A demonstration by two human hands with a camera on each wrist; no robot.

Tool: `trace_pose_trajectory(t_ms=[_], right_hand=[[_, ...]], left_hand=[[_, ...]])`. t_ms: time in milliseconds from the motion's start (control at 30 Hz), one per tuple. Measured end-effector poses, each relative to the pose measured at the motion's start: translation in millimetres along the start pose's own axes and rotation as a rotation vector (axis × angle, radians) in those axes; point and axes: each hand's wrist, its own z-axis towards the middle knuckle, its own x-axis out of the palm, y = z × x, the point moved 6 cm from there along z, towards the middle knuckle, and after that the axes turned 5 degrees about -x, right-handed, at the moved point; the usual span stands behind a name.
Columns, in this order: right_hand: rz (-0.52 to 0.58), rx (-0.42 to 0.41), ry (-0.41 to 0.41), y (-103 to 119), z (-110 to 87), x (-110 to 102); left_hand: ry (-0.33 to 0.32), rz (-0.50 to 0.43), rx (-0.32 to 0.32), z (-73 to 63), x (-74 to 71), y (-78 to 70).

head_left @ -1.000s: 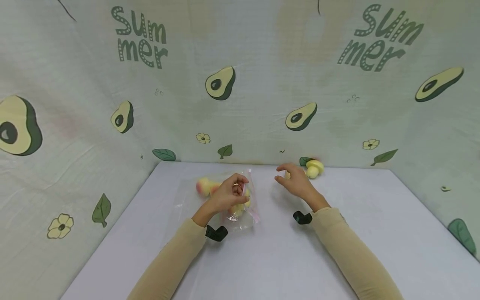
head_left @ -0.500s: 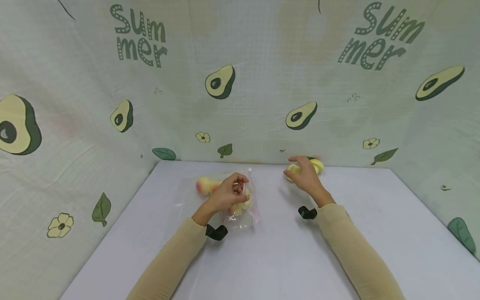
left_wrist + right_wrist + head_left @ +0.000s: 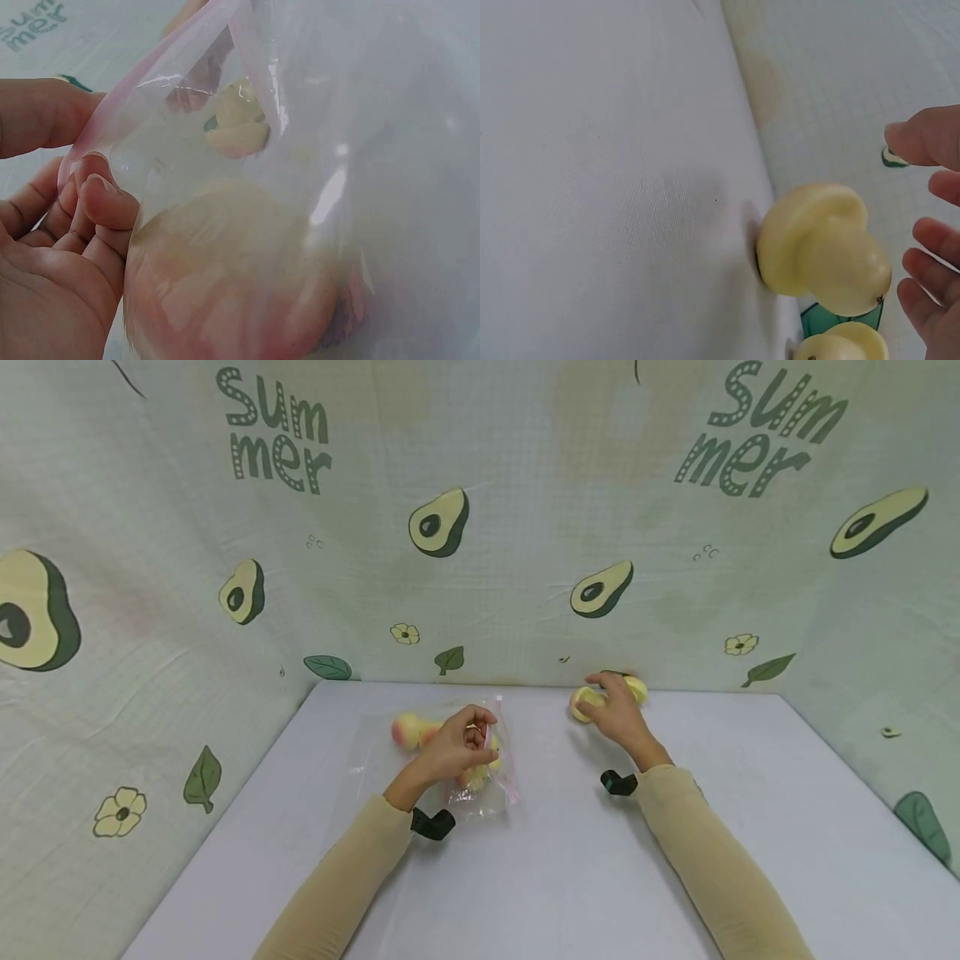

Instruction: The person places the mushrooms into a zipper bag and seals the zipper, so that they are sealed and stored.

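My left hand (image 3: 450, 747) pinches the rim of a clear plastic zip bag (image 3: 300, 90) between thumb and fingers, lifting its pink-edged mouth. Inside the bag lie several yellow toy mushrooms (image 3: 407, 732) with reddish caps; one reddish cap (image 3: 232, 277) looms large in the left wrist view. At the back of the table, my right hand (image 3: 618, 717) reaches over a pale yellow toy mushroom (image 3: 817, 247), thumb and fingers spread and apart from it in the right wrist view. A second yellow mushroom (image 3: 637, 687) lies just beyond, partly behind that hand.
The white table (image 3: 555, 877) ends at the back against a hanging cloth (image 3: 517, 568) printed with avocados and leaves. Black wrist cameras (image 3: 433, 826) sit below both hands. The bag's flat body spreads to the left of the left hand.
My right hand has moved right and slightly away from me, to the nearer loose mushroom, its thumb now overlapping it. The left hand keeps its hold on the bag in place.
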Motion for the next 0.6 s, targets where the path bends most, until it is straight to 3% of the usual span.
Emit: trace_pose_trajectory(t_ms=[267, 600], right_hand=[[-0.015, -0.018, 0.014, -9.7, -0.9, -0.6], [0.006, 0.017, 0.039, -23.6, -2.2, 1.8]], left_hand=[[0.004, 0.006, -0.004, -0.1, 0.1, -0.6], [0.006, -0.008, 0.002, 0.7, 0.2, -0.9]])
